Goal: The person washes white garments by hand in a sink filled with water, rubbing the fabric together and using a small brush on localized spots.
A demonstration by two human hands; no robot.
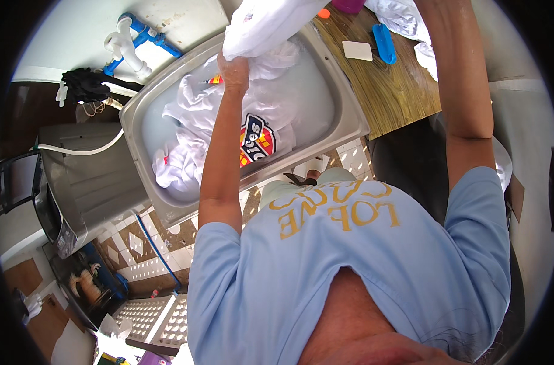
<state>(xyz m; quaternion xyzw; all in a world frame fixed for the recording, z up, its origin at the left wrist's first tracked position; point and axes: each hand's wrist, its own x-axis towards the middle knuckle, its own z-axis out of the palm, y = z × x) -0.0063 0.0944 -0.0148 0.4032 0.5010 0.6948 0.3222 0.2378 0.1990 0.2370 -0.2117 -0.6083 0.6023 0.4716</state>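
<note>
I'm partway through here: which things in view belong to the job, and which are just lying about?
Part of the job:
- left hand, gripping the lifted cloth
- white cloth in the water
- sink

Apparently lying about, untouched by the left hand:
- blue object
- pale slab
- black bundle

The right hand is out of view.

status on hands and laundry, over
Left hand at raised white cloth, grip partly hidden; right hand out of view. Printed white cloth bunched in sink. Raised cloth hides part of sink rim.
</note>
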